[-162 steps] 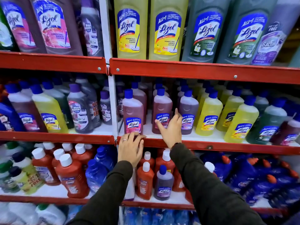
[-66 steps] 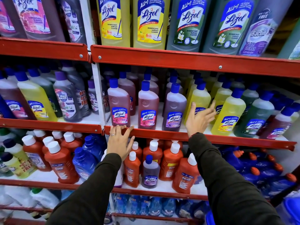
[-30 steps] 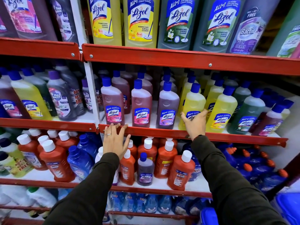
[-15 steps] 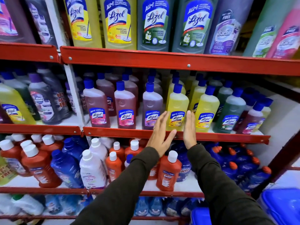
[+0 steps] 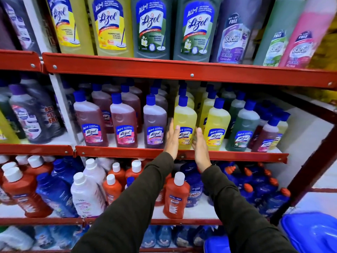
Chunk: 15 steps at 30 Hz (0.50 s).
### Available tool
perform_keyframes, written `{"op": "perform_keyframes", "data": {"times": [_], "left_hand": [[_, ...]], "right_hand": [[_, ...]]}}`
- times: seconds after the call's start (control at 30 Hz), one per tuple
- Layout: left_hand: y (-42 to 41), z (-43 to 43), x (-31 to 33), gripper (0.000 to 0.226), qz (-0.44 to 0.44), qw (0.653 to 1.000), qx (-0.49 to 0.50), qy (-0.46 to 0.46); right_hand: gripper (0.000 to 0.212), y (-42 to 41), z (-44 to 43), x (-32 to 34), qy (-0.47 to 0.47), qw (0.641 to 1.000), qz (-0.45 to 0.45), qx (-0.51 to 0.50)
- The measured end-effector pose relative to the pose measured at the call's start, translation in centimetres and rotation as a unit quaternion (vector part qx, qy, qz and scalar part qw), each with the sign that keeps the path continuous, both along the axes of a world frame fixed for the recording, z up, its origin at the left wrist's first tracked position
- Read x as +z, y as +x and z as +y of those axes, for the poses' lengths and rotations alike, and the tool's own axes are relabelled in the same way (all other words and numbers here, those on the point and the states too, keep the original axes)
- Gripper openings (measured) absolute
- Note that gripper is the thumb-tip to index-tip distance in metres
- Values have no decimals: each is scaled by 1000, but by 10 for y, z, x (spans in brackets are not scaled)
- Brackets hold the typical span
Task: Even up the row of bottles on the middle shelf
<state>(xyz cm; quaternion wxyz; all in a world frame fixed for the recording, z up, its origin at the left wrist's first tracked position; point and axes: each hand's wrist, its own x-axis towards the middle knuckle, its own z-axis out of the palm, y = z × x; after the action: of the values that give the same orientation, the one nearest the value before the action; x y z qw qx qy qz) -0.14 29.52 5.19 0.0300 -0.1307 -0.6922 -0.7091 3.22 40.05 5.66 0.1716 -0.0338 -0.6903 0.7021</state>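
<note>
Left hand (image 5: 172,138) and right hand (image 5: 199,143), fingers straight, flank yellow bottle (image 5: 185,119) at shelf edge (image 5: 127,152).

Red steel shelving (image 5: 182,70); large Lizol bottles (image 5: 151,28) above, orange Bactin bottles (image 5: 176,196) below, blue bin (image 5: 310,234) lower right.

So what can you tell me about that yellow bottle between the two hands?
The yellow bottle looks like translucent plastic filled with yellow liquid, topped by a blue screw cap, with a blue and yellow Lizol label low on its front. It stands upright at the front edge of the middle shelf, between a purple bottle and another yellow one. The left hand and right hand flank it with straight fingers, against or very near its sides.
</note>
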Motion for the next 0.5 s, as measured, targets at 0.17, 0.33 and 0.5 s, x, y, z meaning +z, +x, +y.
{"op": "perform_keyframes", "data": {"times": [0.17, 0.33, 0.5], "left_hand": [[12, 0, 10, 69, 27, 999, 26, -34], [14, 0, 8, 65, 32, 999, 17, -38], [17, -4, -10, 73, 45, 998, 39, -16]], "right_hand": [[72, 7, -3, 2, 2, 1000, -7, 2], [62, 11, -4, 6, 27, 1000, -11, -6], [52, 15, -8, 4, 56, 997, 16, -46]]}}
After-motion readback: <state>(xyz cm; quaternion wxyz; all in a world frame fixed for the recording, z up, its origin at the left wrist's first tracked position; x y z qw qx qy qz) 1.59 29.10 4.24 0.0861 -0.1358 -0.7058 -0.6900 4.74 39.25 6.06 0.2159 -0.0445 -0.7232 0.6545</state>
